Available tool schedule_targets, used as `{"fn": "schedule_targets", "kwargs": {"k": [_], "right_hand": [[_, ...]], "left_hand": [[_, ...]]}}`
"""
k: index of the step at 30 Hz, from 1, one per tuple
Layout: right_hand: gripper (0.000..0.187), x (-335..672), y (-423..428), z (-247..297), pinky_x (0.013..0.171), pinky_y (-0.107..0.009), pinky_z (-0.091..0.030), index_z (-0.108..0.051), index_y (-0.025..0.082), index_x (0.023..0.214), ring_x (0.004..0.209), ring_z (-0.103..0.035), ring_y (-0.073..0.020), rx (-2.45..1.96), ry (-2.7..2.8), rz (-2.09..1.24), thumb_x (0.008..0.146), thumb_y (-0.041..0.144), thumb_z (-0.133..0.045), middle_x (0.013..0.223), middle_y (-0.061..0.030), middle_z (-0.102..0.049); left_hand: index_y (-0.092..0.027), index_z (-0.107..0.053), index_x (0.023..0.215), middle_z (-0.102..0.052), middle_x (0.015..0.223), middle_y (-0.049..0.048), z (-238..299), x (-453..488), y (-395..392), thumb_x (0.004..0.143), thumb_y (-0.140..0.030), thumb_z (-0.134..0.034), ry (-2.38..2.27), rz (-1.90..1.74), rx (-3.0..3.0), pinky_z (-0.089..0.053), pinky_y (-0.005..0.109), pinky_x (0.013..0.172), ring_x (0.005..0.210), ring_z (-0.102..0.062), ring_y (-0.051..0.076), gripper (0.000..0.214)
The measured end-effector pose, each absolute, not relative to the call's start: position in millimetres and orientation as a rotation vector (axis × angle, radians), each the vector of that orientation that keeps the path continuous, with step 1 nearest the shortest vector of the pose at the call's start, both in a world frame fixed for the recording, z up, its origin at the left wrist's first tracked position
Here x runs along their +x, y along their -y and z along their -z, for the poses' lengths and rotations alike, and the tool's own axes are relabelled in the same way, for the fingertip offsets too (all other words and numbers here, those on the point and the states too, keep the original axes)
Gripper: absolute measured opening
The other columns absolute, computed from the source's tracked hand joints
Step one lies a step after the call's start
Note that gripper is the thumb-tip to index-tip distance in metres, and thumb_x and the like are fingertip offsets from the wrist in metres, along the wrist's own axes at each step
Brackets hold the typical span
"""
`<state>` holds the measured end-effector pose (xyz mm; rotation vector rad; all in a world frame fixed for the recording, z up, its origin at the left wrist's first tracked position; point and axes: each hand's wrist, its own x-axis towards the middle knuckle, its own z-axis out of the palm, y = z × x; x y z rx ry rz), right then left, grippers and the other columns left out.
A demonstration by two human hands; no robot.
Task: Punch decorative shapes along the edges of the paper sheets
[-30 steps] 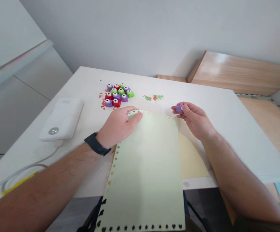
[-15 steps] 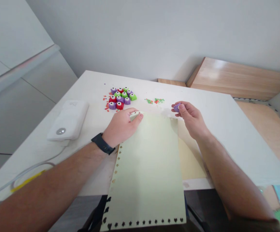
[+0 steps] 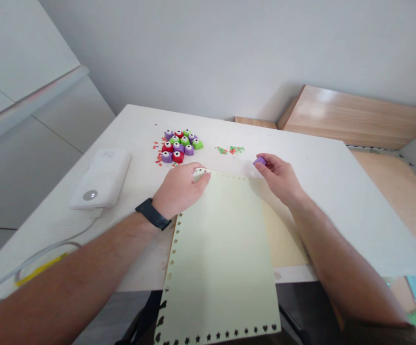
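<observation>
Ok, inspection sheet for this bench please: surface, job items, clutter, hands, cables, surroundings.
surface: white table, sprinkled with paper bits.
job's things: pale green paper sheet, star- and heart-punched edges, overhanging the table edge; yellow sheet beneath it.
clutter: grouped craft punches; red and green paper confetti.
hands: left hand on the sheet's top corner; right hand holding a purple craft punch.
cables: grey cable from white power bank.
surroundings: grey wall; wooden boards.

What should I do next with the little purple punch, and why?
I'd guess: slip the purple craft punch onto the top edge of the pale green paper. Your right hand holds it beside that edge, and your left hand steadies its corner.
</observation>
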<state>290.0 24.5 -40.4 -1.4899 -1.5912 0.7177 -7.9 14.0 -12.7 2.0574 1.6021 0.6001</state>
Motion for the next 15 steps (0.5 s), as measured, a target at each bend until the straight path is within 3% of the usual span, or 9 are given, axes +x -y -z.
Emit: {"fn": "schedule_targets", "kwargs": {"k": [8,15], "right_hand": [[0.047,289.7,-31.6,40.2,0.086,-0.042,-0.057,-0.071,0.019,0.134,0.099,-0.070,-0.0251,-1.599,1.815,-0.459,0.088,0.032,-0.068,0.120,-0.0132,-0.074],[0.047,289.7,-30.6,37.1,0.097,-0.046,-0.054,-0.070,0.023,0.133,0.100,-0.071,-0.0268,-1.635,1.864,-0.405,0.087,0.031,-0.069,0.116,-0.0091,-0.079]], "left_hand": [[-0.018,-0.077,0.110,-0.080,0.087,0.0089,12.0,-6.9,-13.9,0.096,-0.052,-0.052,-1.617,-0.579,2.072,-0.049,0.035,0.076,0.076,-0.070,0.025,0.044],[-0.018,-0.076,0.111,-0.080,0.087,0.0089,12.7,-7.1,-13.8,0.097,-0.052,-0.051,-1.616,-0.582,2.087,-0.049,0.035,0.079,0.082,-0.071,0.027,0.045]]}}
